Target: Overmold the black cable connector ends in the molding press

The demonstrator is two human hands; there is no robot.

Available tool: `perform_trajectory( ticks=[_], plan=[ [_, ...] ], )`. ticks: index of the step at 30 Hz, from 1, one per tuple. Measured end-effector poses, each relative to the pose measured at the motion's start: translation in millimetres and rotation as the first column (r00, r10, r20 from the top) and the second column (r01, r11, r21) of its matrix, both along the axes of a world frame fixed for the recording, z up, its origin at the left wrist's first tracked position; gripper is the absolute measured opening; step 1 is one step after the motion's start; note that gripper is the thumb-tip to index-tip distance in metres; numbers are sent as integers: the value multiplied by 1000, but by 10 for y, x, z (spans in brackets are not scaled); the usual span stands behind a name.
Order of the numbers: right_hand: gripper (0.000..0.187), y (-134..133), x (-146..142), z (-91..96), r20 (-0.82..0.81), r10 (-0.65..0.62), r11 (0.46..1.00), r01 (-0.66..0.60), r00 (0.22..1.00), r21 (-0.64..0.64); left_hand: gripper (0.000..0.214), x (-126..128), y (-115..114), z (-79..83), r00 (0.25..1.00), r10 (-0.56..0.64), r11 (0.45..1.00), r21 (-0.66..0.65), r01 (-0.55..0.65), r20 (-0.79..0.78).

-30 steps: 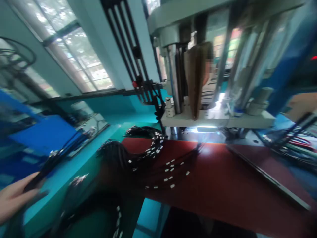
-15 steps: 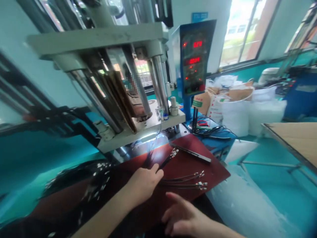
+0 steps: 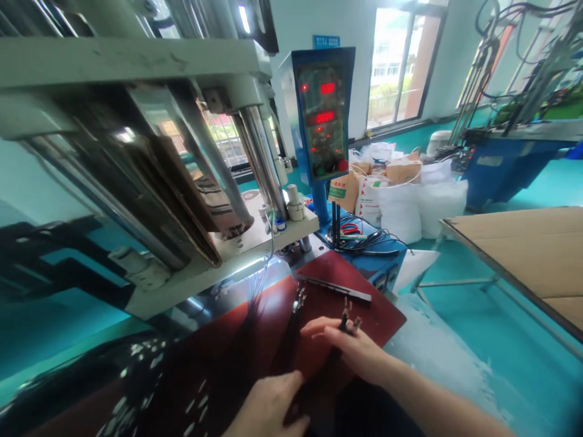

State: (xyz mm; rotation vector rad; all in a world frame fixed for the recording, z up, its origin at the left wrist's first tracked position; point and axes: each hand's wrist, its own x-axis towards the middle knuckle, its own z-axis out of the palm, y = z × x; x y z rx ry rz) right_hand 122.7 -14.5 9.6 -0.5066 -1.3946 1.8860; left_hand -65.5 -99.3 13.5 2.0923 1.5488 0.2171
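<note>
The right hand (image 3: 357, 349) pinches a small bunch of black wires (image 3: 347, 321) between thumb and fingers, with the metal ends standing up just past the fingertips. The left hand (image 3: 268, 405) lies nearer the viewer, over dark wires; whether it grips them cannot be determined. The two hands are apart and not touching. A second group of wire terminals (image 3: 299, 300) stands just beyond the right hand. The wires lie on a red mat (image 3: 378, 309), which also carries a steel bar (image 3: 334, 288). A bundle of wires with white tags (image 3: 136, 376) lies at the left end of the mat. Above the mat stand a press (image 3: 136, 67) and its blue control box (image 3: 323, 115). Coiled cables (image 3: 364, 243) lie at the foot of the box, in front of white sacks (image 3: 401, 212).
</note>
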Motion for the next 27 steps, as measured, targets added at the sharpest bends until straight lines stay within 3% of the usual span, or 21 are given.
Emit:
perform_trajectory(
  ticks=[2,4,6,8,9,11,15,18,22,27],
  plan=[
    [35,-39,-30,51,89,184,960,-198,979,197,25,172,64,138,954,49,975,-220,18,296],
    [36,-38,-56,43,117,248,950,-265,962,163,16,339,204,208,799,166,935,-349,58,578],
    [40,43,-47,21,38,184,982,-185,982,26,24,467,374,200,651,296,899,-435,58,699],
    [48,198,12,50,-92,43,998,-48,995,-50,22,549,527,147,580,380,874,-484,29,721],
    [50,289,55,95,-131,-19,999,14,991,-34,19,576,588,117,569,403,864,-502,21,717],
    [45,457,144,229,-46,-76,993,80,996,85,15,618,680,68,570,426,843,-537,33,703],
    [42,631,227,436,300,-46,947,-54,953,316,19,689,802,43,539,428,857,-515,14,726],
    [48,657,216,393,329,-55,931,-71,943,358,21,740,878,63,505,417,875,-484,1,756],
    [51,661,205,271,353,-135,929,-6,926,369,22,833,961,75,500,409,890,-454,-35,763],
    [48,626,204,293,426,-230,856,-27,875,517,26,974,1010,13,507,388,904,-426,-44,770]
  ],
)
